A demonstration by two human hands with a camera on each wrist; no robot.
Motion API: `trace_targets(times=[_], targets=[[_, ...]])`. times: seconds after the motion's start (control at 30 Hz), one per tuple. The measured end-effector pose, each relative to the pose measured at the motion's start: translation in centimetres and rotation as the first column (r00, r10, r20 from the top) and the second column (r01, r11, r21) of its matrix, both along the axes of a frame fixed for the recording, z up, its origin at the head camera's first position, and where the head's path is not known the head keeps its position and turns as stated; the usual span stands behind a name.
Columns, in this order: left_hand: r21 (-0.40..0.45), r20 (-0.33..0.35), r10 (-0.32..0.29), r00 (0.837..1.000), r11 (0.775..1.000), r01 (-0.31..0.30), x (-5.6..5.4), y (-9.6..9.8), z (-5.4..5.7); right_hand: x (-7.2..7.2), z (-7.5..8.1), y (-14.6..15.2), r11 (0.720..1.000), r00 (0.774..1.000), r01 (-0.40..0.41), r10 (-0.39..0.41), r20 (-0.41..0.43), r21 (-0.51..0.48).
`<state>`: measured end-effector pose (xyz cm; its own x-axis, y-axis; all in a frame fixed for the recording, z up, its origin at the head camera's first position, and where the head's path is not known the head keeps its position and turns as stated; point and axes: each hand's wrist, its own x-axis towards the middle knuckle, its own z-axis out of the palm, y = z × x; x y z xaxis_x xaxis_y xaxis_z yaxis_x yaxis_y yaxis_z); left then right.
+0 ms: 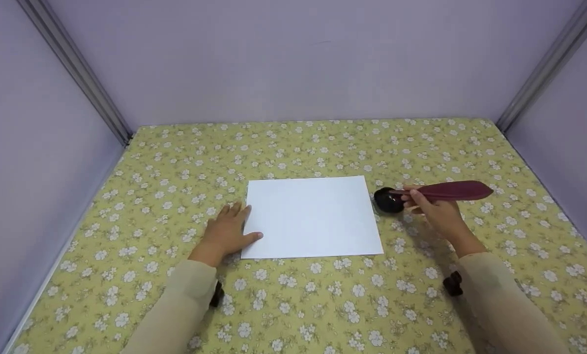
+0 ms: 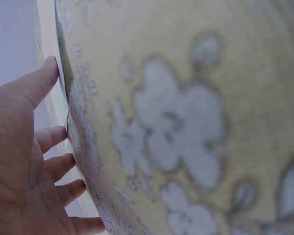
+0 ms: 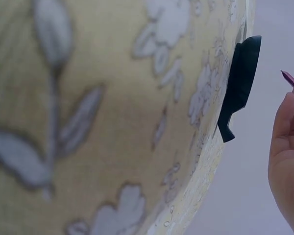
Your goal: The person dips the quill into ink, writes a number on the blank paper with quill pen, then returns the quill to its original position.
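A white sheet of paper lies flat on the flowered cloth. My left hand rests at the sheet's left edge, fingers spread and thumb on the paper; the left wrist view has its fingertips along that edge. My right hand pinches a dark red, feather-shaped quill pen between thumb and fingers. Its feathered end points right and its tip points left, over a small black pot beside the paper. In the right wrist view the pen's tip hangs apart from the black pot.
A yellow tablecloth with white flowers covers the table. Pale lilac panels stand behind it and at both sides, with metal posts at the back corners. Dark wrist cameras sit below both sleeves.
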<state>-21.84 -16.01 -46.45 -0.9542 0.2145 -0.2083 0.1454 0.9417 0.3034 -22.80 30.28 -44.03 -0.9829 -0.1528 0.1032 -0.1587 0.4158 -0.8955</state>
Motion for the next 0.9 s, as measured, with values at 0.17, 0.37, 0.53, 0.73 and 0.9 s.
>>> trace_targets(times=[0.17, 0.37, 0.53, 0.73, 0.9], targets=[[-0.001, 0.006, 0.006, 1.000, 1.000, -0.006, 0.03, -0.06, -0.05, -0.02, 0.15, 0.15, 0.993, 0.992, 0.035, -0.048, 0.115, 0.115], [0.007, 0.008, 0.006, 1.000, 1.000, -0.007, 0.09, -0.08, 0.07, -0.31, -0.13, -0.02, 0.998, 0.987, 0.030, -0.039, 0.154, 0.062], [0.003, -0.005, -0.006, 1.000, 1.000, 0.006, 0.13, -0.05, 0.16, -0.47, -0.32, -0.09, 0.998, 0.985, 0.030, -0.038, 0.168, 0.050], [-0.012, -0.016, -0.018, 1.000, 1.000, 0.018, 0.06, -0.08, 0.07, -0.52, -0.42, -0.15, 0.989, 0.982, 0.034, -0.060, 0.178, 0.143], [-0.018, -0.014, -0.019, 1.000, 1.000, 0.019, 0.02, -0.16, -0.10, -0.58, -0.59, -0.21, 0.980, 0.982, 0.036, -0.072, 0.177, 0.197]])
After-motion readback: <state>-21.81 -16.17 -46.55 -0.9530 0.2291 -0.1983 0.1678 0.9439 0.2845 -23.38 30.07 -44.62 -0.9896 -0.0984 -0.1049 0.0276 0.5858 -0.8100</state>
